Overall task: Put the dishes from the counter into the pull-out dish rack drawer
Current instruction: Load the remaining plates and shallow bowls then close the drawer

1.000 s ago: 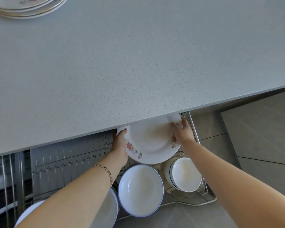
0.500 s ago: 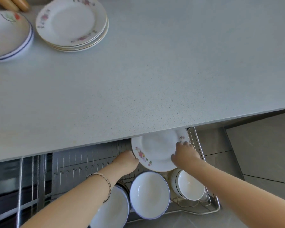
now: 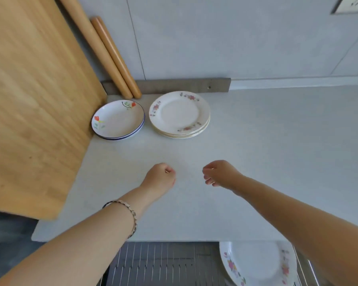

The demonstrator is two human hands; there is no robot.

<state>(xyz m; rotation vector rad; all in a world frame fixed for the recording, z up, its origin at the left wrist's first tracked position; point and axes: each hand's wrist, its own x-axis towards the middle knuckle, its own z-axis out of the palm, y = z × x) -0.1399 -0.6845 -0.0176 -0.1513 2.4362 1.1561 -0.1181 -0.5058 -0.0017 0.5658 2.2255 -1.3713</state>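
A stack of cream floral plates [image 3: 179, 114] sits on the grey counter [image 3: 256, 153] near the back wall. Left of it stand shallow blue-rimmed plates [image 3: 118, 120] with red flowers. My left hand [image 3: 160, 178] hovers over the counter with its fingers curled shut and nothing in it. My right hand [image 3: 219, 173] is beside it, fingers loosely curled and apart, also holding nothing. Both hands are well short of the stacks. Below the counter edge the wire dish rack drawer [image 3: 163, 263] is pulled out, with a floral plate [image 3: 256, 263] standing in it at the right.
A large wooden cutting board [image 3: 33, 104] leans at the left, touching the blue-rimmed plates. Two wooden rolling pins [image 3: 112, 58] lean against the wall behind. A grey strip [image 3: 184, 85] runs along the back of the counter.
Both hands have let go of the floral plate, which stays in the drawer rack. They have risen above the counter, and my view has lifted toward the stacks.
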